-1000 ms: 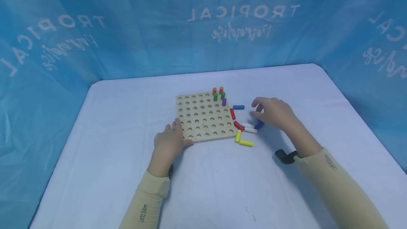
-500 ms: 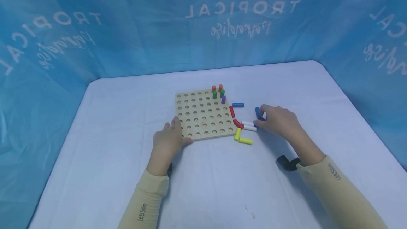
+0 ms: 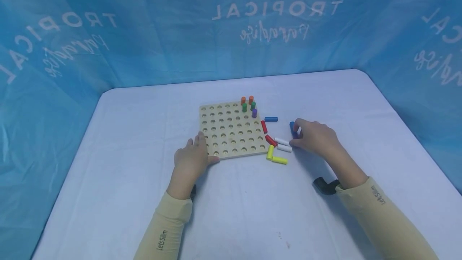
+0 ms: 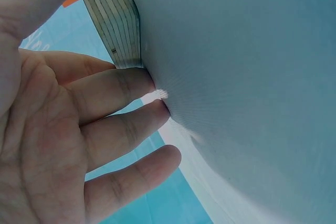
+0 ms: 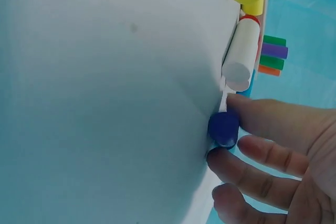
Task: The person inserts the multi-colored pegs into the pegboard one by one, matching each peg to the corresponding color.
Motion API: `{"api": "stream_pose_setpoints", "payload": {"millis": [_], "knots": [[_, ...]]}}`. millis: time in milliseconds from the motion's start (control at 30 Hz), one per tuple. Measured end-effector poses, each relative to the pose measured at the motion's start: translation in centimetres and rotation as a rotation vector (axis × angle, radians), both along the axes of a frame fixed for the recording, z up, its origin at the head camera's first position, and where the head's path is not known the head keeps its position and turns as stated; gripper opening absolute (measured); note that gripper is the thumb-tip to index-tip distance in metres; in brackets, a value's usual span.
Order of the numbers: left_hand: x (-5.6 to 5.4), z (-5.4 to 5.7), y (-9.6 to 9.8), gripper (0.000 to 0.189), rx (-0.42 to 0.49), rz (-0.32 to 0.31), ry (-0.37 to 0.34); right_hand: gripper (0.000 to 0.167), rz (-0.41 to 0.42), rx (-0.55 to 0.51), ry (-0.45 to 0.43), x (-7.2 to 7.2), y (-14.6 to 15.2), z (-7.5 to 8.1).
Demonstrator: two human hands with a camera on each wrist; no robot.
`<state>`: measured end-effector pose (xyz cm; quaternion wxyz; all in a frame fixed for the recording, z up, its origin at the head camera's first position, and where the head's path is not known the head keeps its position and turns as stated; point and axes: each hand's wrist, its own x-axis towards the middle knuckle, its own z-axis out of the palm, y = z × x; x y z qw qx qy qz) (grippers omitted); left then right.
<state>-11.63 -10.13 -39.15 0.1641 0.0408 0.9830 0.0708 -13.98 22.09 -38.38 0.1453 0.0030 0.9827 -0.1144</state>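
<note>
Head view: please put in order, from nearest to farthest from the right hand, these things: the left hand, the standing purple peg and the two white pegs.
1. White pegs: lying just left of the right hand; too close to call between them.
2. Purple peg: upright in the board, at its right side.
3. Left hand: at the board's near left corner.

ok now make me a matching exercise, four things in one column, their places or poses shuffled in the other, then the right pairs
1. orange pegs
2. white pegs
3. yellow pegs
4. left hand

A. lying side by side, roughly parallel
B. at the near left corner of the board
C. standing in holes at the board's far right corner
D. lying at roughly a right angle to each other

Right pairs: 1-C, 2-A, 3-D, 4-B
</note>
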Motion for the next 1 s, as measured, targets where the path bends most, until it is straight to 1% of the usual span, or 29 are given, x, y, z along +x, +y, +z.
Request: {"api": "stream_pose_setpoints", "payload": {"millis": [267,400,533,700,833,1000], "knots": [[-0.1,-0.2,0.0,0.102,-0.002,0.000,0.002,0.042,0.018,-0.009,0.013,0.4,0.4,-0.1],[-0.1,-0.2,0.0,0.102,-0.017,-0.008,0.003,0.036,0.031,-0.014,0.053,0.2,0.5,0.0],[-0.1,-0.2,-0.1,0.102,-0.022,-0.012,0.002,0.034,0.022,-0.038,0.102,-0.2,0.2,0.2],[0.0,0.0,-0.1,0.102,-0.019,-0.009,0.007,0.037,0.021,-0.089,0.162,-1.1,-0.9,0.9],[-0.1,0.0,-0.1,0.102,-0.014,-0.007,-0.002,0.035,0.017,-0.136,0.221,-1.7,-1.9,1.4],[-0.1,-0.1,0.0,0.102,-0.004,0.001,-0.014,0.033,0.006,-0.213,0.251,-2.3,-3.0,2.0]]}}
